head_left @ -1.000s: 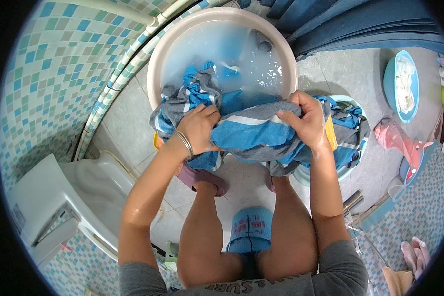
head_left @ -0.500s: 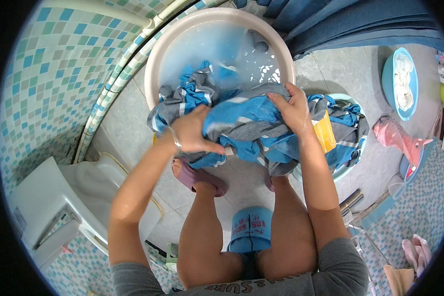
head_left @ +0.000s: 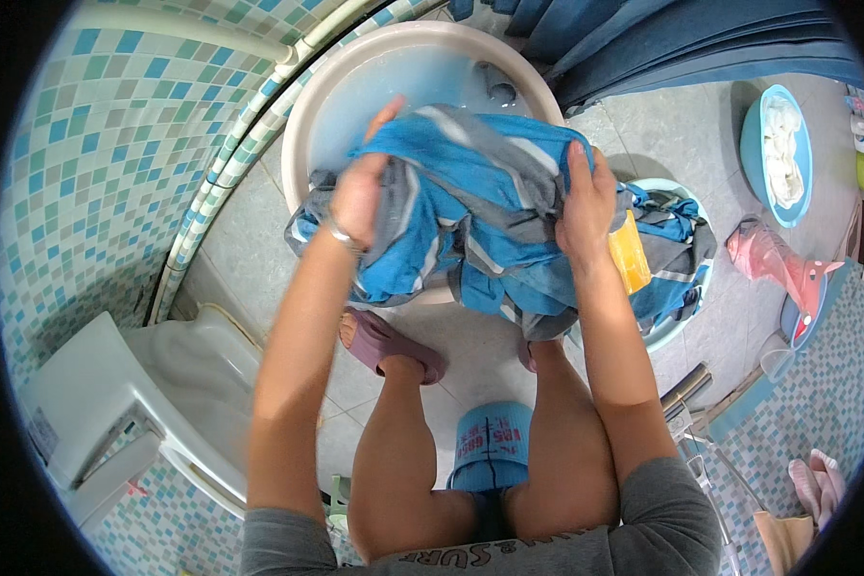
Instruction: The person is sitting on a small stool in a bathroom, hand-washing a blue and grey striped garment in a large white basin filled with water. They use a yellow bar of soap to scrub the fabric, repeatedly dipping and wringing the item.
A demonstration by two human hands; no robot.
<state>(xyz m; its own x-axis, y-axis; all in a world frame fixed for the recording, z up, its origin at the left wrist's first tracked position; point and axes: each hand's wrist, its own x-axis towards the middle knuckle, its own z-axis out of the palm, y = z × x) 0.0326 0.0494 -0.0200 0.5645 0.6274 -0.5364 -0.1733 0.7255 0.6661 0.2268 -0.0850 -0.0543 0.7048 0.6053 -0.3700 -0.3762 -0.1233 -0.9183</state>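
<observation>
A large wet striped cloth [head_left: 480,182] in blue, grey and white hangs between my hands over the near rim of a pinkish-white tub [head_left: 302,96]. My left hand [head_left: 360,187], slightly blurred, is closed on its left side, fingers partly hidden by fabric. The right side is held by my right hand [head_left: 586,197], thumb on top. Cloudy bluish water [head_left: 422,77] fills the tub, with a dark grey piece of fabric at its far right. Beside my right wrist is a yellow block [head_left: 630,254], next to more striped cloth in a pale basin [head_left: 696,197].
A blue basin [head_left: 754,144] of white fabric stands far right, near a pink plastic bag [head_left: 778,264]. Between my legs is a blue bucket [head_left: 490,446]. A white squat toilet [head_left: 202,355] lies at left; a dark blue curtain [head_left: 682,48] hangs at the back.
My left hand has moved up, lifting and spreading the bunched cloth, which now covers more of the tub. My right hand has shifted slightly right and nearer, still holding the cloth.
</observation>
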